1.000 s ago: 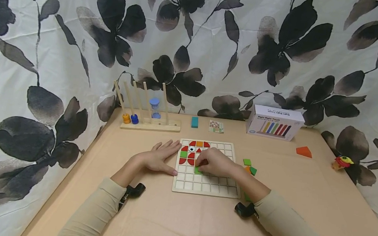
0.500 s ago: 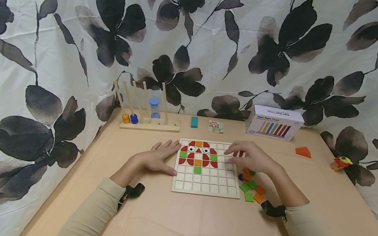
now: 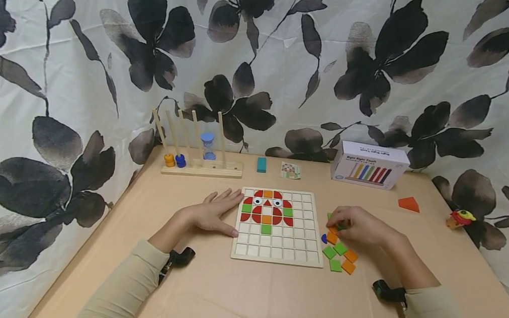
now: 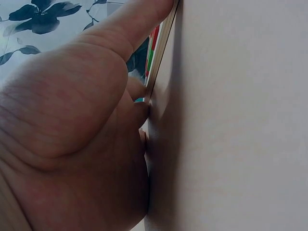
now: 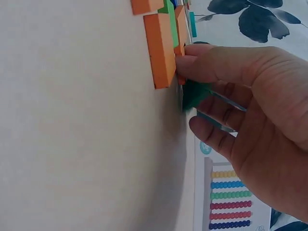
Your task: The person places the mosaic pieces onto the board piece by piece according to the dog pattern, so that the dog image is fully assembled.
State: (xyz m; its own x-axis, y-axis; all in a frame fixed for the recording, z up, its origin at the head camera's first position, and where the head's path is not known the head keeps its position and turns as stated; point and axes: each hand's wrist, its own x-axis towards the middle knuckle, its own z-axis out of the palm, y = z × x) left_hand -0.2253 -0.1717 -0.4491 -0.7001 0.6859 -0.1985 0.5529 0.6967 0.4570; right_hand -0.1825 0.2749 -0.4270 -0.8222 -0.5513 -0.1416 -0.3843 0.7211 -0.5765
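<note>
Head view — right hand (image 3: 359, 227) among loose tiles (image 3: 339, 251).

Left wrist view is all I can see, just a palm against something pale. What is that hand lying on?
Observer: The left hand lies flat on the table, fingers against the left edge of a wooden grid board.
Operator: Is anything on the board?
Observer: Red, green and orange pieces form an owl-like face in its top rows.
Operator: And the other hand?
Observer: The right hand is to the right of the board, at a cluster of loose tiles, pinching a green tile.
</note>
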